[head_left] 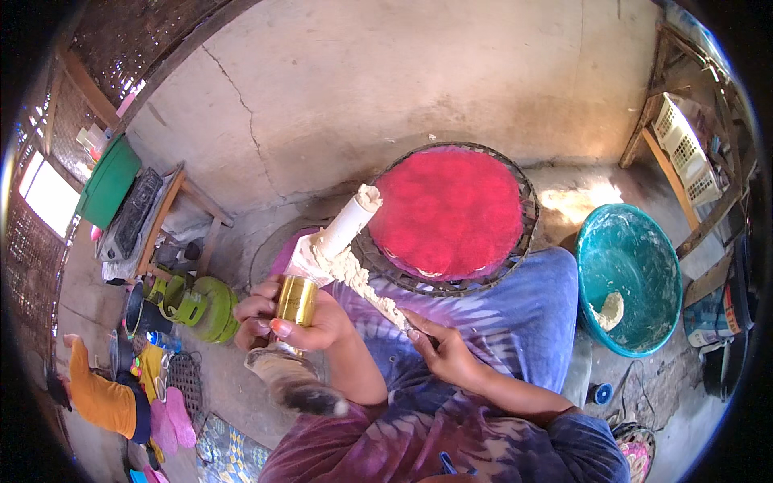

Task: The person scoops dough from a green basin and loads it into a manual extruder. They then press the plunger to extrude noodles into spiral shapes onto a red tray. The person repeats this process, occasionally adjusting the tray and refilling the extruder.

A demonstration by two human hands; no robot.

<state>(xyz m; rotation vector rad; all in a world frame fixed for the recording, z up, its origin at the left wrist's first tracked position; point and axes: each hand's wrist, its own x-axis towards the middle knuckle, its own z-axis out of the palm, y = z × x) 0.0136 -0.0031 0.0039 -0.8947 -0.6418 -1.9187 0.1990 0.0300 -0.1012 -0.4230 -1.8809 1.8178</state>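
My left hand (pixel 302 330) grips a metal hand press with a gold barrel (pixel 296 298) and a white tube (pixel 346 221) topped with pale dough. My right hand (pixel 439 350) is closed on a narrow spatula (pixel 390 314) coated in dough (pixel 338 262), its far part against the base of the tube. Beyond them a round woven tray (pixel 527 237) lined with red material (pixel 447 205) rests by my knees. A teal basin (pixel 640 241) on the right holds a lump of dough (pixel 609 310).
A light green gas cylinder (pixel 205 314) stands at left under a low wooden stand with a green tub (pixel 109 177). A person in orange (pixel 105 390) is at lower left near pink slippers (pixel 175 419). A white crate (pixel 684 153) sits on a right-hand rack; a wall is ahead.
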